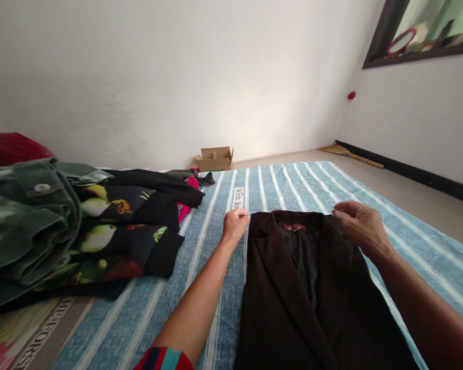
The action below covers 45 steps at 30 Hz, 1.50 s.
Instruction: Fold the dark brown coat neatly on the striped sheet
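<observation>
A dark brown blazer (278, 303) lies front up on a blue and white striped bed sheet (200, 267). Its collar points away from me, and a small red label shows inside the neck above the black lining. My left hand (235, 226) pinches the blazer's left shoulder corner between closed fingers. At the opposite shoulder, my right hand (360, 228) grips the cloth with thumb and fingertips. The blazer's lower part runs out of the picture at the bottom.
To the left lie heaped clothes: a grey-green denim garment (27, 221), a black printed garment (127, 236) and something pink. Beyond the bed stands an open cardboard box (215, 158) by the wall. A straw broom (351, 153) lies on the floor at right.
</observation>
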Available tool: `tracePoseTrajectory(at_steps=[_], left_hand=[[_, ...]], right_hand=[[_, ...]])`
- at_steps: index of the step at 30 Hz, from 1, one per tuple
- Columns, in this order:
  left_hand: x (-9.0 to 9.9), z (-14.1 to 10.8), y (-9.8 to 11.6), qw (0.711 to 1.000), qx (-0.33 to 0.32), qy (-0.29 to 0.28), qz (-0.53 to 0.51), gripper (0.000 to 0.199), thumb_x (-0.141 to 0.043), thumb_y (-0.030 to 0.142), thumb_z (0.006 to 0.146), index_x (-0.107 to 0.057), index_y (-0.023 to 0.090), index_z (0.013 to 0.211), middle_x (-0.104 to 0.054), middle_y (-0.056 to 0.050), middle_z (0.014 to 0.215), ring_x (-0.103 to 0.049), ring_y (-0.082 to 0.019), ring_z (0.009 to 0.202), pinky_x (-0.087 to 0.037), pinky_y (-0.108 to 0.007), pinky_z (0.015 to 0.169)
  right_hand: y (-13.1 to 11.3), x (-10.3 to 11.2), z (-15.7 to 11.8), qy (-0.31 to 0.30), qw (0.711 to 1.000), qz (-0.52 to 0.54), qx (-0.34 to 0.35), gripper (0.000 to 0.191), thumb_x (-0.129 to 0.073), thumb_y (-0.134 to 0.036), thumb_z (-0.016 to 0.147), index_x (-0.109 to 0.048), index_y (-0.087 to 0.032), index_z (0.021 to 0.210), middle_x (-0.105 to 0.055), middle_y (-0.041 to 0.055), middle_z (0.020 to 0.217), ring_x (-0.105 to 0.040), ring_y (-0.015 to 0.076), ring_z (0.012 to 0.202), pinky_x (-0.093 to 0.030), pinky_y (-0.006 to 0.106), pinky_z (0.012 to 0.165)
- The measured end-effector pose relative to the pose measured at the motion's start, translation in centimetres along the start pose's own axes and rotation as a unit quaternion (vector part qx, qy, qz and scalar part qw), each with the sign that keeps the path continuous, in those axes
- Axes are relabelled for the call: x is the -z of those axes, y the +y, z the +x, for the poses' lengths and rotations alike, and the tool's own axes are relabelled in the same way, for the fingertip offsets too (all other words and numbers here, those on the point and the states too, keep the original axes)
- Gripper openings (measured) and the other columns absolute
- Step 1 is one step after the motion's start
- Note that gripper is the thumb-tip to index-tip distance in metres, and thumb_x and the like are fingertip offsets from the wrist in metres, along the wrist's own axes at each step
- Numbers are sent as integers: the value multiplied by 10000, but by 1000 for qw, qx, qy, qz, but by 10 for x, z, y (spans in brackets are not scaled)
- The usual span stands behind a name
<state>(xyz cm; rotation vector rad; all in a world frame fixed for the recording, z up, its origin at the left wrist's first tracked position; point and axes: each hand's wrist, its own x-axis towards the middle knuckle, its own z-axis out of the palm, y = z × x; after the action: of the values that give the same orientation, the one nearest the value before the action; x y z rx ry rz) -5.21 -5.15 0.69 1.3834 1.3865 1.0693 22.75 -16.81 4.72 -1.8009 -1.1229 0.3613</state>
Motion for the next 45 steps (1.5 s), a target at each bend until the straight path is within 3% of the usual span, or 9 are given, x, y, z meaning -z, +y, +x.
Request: tracePoseTrajectory(at_steps=[5, 9, 12, 16, 21, 24, 35, 41, 45], left_hand=[[-2, -25, 4, 997, 43, -64, 19, 69, -569, 154, 650, -630, 152, 683, -620, -6, 611, -584, -125, 559, -396, -187, 461], [-2, -29, -1, 995, 51, -80, 7, 93, -555, 174, 701, -635, 148, 742, -623, -22, 670, -579, -126, 589, -402, -185, 454], [-1, -27, -5, 993, 44, -106, -9, 178, -539, 193, 726, -649, 152, 859, -645, -43, 755, -593, -139, 642, -401, -185, 450], [-1, -24, -9, 987, 18, -152, -40, 282, -525, 211, 744, -657, 172, 990, -672, -51, 843, -606, -158, 713, -408, -197, 479], [-6, -20, -12, 975, -29, -199, -99, 290, -520, 150, 734, -678, 173, 976, -689, -34, 987, -612, -168, 899, -448, -267, 810], [-8, -17, -14, 971, -43, -203, -118, 281, -536, 139, 727, -677, 155, 970, -685, -44, 1017, -603, -182, 947, -414, -297, 893], [-13, -14, -11, 974, -82, -177, -118, 315, -604, 167, 712, -630, 145, 1025, -681, -39, 840, -616, -154, 749, -463, -263, 713], [-14, -10, -7, 982, -154, -99, 45, 530, -655, 175, 663, -557, 193, 1183, -644, -3, 768, -588, -143, 687, -459, -245, 675], [-13, -9, -9, 981, -147, -82, 98, 550, -676, 196, 651, -559, 189, 1188, -634, 0, 745, -590, -158, 710, -451, -255, 696]], right_hand=[[-71, -30, -22, -214, 967, -104, 95, 166, -529, -278, 706, -647, -174, 654, -619, 24, 584, -557, 141, 548, -355, 238, 512], [-95, -69, -30, -239, 945, -211, 71, 235, -529, -341, 724, -612, -182, 574, -593, 46, 533, -555, 164, 527, -342, 260, 510], [-88, -90, -34, -226, 943, -241, 29, 300, -537, -430, 726, -584, -196, 544, -575, 45, 508, -558, 178, 521, -348, 273, 509], [-63, -103, -36, -238, 962, -135, -20, 278, -573, -434, 705, -568, -191, 570, -554, 15, 482, -518, 140, 431, -346, 253, 463], [-46, -102, -40, -241, 965, 48, -86, 258, -633, -410, 653, -574, -165, 600, -537, -10, 478, -455, 97, 407, -318, 217, 413], [-46, -101, -42, -221, 966, 89, -101, 249, -662, -381, 632, -565, -156, 586, -517, -20, 456, -437, 86, 425, -315, 204, 422], [-44, -98, -47, -219, 936, 238, -140, 329, -718, -413, 605, -489, -177, 588, -399, -72, 440, -333, 58, 389, -261, 194, 378], [-44, -96, -48, -217, 939, 238, -121, 334, -710, -438, 630, -511, -171, 609, -396, -69, 435, -326, 55, 380, -241, 191, 367], [-45, -98, -49, -213, 942, 227, -123, 334, -709, -445, 626, -517, -173, 615, -401, -70, 435, -329, 53, 368, -241, 189, 354]])
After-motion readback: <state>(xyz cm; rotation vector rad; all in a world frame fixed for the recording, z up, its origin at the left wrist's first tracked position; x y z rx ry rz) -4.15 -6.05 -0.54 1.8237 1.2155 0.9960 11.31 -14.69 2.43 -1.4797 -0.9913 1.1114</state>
